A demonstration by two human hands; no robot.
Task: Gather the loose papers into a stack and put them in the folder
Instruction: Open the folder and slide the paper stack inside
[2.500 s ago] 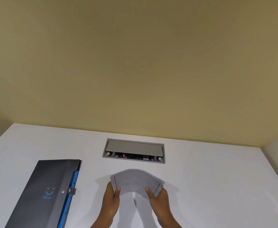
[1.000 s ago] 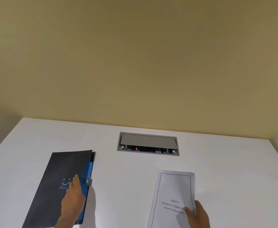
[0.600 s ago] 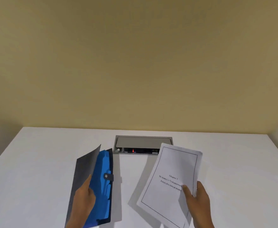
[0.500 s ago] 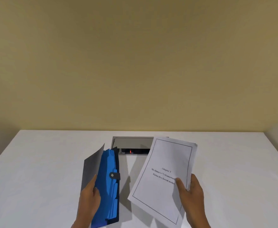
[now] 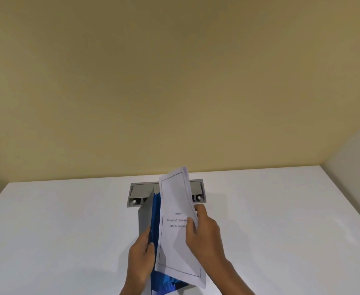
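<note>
A stack of white printed papers [image 5: 176,237] with a thin black border stands nearly upright in front of me, pinched at its right edge by my right hand [image 5: 204,233]. Right behind and left of it is the folder [image 5: 146,216], grey outside with blue dividers [image 5: 155,218] inside, held open by my left hand [image 5: 142,256] at its front cover. The papers overlap the folder's blue pockets; whether their lower edge is inside a pocket is hidden. The folder's bottom corner shows blue below the papers.
The white table [image 5: 57,231] spreads out to both sides. A grey recessed cable box [image 5: 138,193] sits in the table behind the folder. A beige wall rises behind the table, and a pale side wall stands at the right.
The folder was lifted, opened and brought to the middle by my left hand. My right hand picked the paper stack up and swung it left against the open folder.
</note>
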